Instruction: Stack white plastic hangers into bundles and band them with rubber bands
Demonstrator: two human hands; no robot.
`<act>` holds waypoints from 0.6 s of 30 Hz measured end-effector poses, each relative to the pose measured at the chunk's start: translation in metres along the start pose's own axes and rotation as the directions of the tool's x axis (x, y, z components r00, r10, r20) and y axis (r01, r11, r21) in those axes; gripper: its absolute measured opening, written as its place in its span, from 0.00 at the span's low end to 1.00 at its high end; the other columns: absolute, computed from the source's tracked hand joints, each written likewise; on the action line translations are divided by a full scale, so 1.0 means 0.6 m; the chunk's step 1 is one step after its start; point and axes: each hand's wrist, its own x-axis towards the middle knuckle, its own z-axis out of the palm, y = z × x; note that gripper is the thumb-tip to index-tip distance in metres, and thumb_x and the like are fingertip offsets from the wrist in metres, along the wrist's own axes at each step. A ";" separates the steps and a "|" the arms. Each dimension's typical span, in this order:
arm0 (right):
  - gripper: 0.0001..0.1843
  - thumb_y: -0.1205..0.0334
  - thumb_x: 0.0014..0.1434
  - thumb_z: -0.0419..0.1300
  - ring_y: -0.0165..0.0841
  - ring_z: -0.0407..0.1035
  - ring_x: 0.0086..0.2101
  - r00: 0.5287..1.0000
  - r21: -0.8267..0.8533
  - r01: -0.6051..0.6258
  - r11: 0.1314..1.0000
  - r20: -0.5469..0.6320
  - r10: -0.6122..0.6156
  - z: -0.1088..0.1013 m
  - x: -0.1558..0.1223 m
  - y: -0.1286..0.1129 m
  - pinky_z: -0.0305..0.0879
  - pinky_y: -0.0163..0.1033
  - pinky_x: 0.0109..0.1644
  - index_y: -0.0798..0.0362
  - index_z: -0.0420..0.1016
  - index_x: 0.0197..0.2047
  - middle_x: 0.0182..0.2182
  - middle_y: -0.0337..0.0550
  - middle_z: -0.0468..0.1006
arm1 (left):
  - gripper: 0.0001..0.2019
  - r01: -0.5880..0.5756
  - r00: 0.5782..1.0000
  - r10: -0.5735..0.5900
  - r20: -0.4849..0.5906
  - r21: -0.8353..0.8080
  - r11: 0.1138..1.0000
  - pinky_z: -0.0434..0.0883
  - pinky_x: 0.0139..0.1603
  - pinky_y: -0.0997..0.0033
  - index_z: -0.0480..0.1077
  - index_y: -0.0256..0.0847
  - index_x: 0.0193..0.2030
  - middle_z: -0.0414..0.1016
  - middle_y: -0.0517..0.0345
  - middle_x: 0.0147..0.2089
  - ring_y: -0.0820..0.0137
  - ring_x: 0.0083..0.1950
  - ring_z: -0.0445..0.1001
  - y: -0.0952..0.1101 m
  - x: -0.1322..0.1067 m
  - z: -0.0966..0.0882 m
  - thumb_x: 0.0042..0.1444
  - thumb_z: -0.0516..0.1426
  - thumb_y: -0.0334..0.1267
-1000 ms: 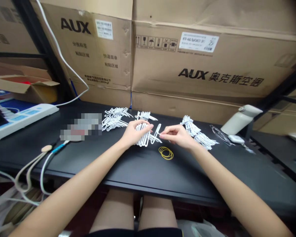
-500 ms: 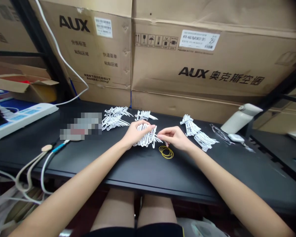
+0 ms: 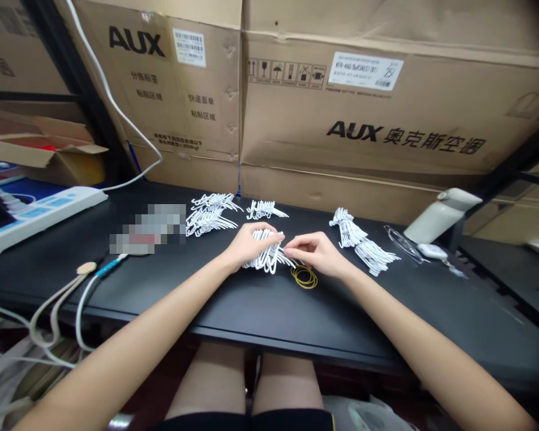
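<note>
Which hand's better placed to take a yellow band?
Likely the right hand: nearer the yellow bands, though it too is busy at the white hooks the left hand grips.

On the desk [image 3: 269, 311], with the left hand [image 3: 246, 246] gripping a hook bundle [image 3: 266, 256], the right hand [image 3: 318, 256] sits just right of that grip, bands [image 3: 305, 278] nearer and rightward, one hook pile [image 3: 264, 209] behind, a second pile [image 3: 211, 215] behind-left, a third pile [image 3: 372, 254] right, a bottle [image 3: 440, 216] farther right, cartons [image 3: 359, 114] rearmost.
</note>
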 end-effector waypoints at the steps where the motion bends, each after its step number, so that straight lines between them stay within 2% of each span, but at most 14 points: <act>1: 0.17 0.51 0.47 0.65 0.23 0.57 0.19 1.000 -0.010 -0.009 1.000 0.000 0.009 -0.001 0.000 -0.003 0.53 0.31 0.20 0.59 0.77 0.30 0.21 0.39 0.72 | 0.16 -0.002 1.000 0.002 0.003 0.001 1.000 0.65 0.45 0.70 0.75 0.40 0.32 0.77 0.58 0.36 0.67 0.40 0.72 0.000 0.000 0.000 0.45 0.61 0.52; 9: 0.18 0.50 0.49 0.64 0.25 0.61 0.21 0.999 -0.028 -0.009 1.000 0.033 0.009 -0.010 0.002 0.002 0.56 0.31 0.20 0.58 0.77 0.32 0.26 0.42 0.76 | 0.16 -0.007 0.999 0.008 0.034 -0.031 0.999 0.65 0.44 0.70 0.76 0.40 0.33 0.78 0.57 0.37 0.66 0.40 0.72 -0.001 0.000 -0.004 0.45 0.62 0.51; 14: 0.17 0.51 0.50 0.64 0.25 0.62 0.22 0.998 -0.037 -0.012 0.999 0.056 0.014 -0.017 0.004 0.006 0.56 0.30 0.20 0.58 0.77 0.34 0.26 0.42 0.75 | 0.15 -0.026 0.999 0.027 0.033 -0.020 0.999 0.65 0.48 0.68 0.76 0.40 0.32 0.78 0.56 0.38 0.64 0.43 0.72 0.001 0.000 -0.003 0.46 0.61 0.51; 18: 0.17 0.51 0.50 0.64 0.25 0.62 0.22 0.996 -0.040 -0.018 0.999 0.087 0.022 -0.023 0.005 0.011 0.57 0.30 0.20 0.59 0.77 0.34 0.25 0.42 0.75 | 0.14 -0.022 1.000 0.023 0.020 -0.039 0.999 0.66 0.46 0.69 0.76 0.40 0.31 0.78 0.56 0.36 0.65 0.41 0.73 0.000 0.001 -0.004 0.45 0.62 0.50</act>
